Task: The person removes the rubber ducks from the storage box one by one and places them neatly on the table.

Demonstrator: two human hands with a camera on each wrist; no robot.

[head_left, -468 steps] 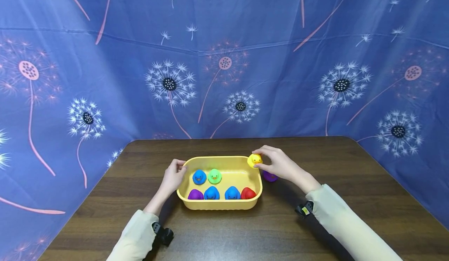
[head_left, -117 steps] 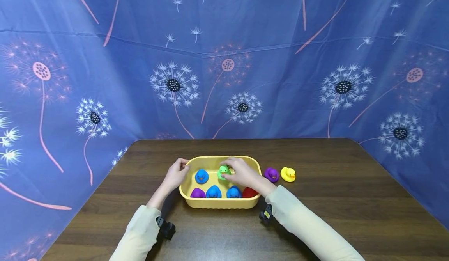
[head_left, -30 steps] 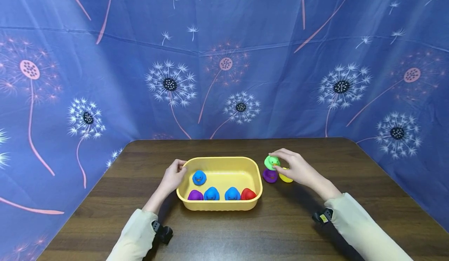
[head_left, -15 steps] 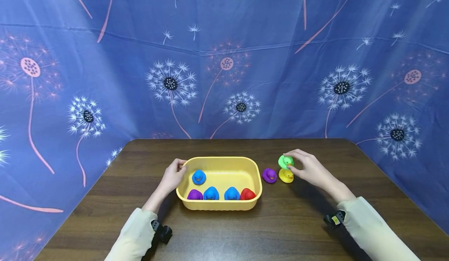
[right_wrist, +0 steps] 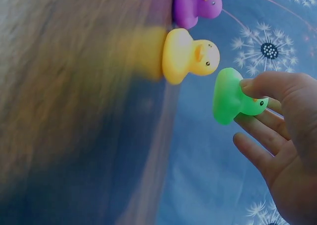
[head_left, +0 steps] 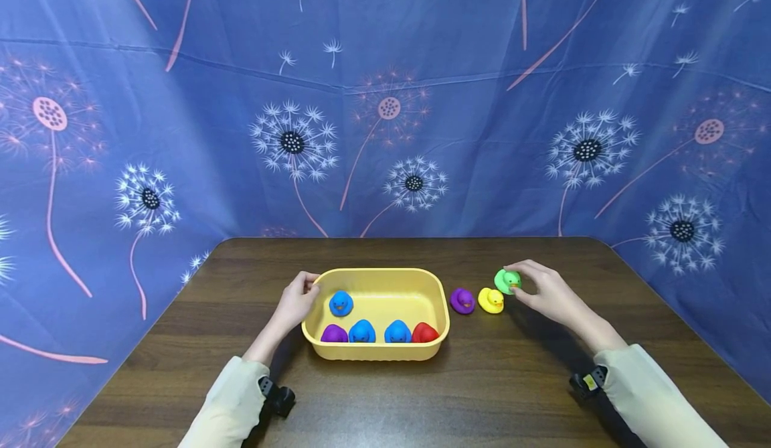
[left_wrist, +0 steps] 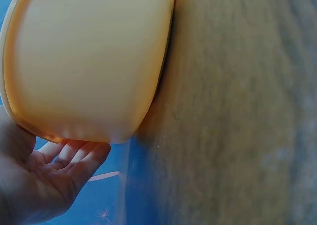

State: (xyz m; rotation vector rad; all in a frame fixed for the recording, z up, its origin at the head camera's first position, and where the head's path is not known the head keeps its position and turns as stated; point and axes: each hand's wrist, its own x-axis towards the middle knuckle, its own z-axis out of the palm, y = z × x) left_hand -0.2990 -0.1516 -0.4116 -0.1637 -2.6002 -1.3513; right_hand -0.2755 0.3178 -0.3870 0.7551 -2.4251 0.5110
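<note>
Both hands are busy on my feed: the right hand (head_left: 542,292) pinches a green toy duck (head_left: 507,281) between thumb and fingers, the left hand (head_left: 296,301) grips the left end of a yellow plastic tub (head_left: 379,352). From the right wrist I read the green duck as clear of the tabletop, out past the tub's right end. It is taken by the head, presumably so that its broad base is left free underneath. On the table just beside it sits a yellow toy duck (head_left: 490,301), then a purple toy duck (head_left: 462,301) nearer the tub, both upright in a rough line.

I take the left hand's hold as steadying; its fingers curve around the tub's end, though the thumb's exact contact is poorly shown to me. Inside, one blue duck (head_left: 340,304) sits toward the back left. Along the front wall I count a second purple duck (head_left: 334,334), two more blue ducks (head_left: 362,332) and a red duck (head_left: 424,333), partly hidden by the rim. Beyond the wooden table (head_left: 385,404) hangs a blue dandelion-print cloth (head_left: 476,100).
</note>
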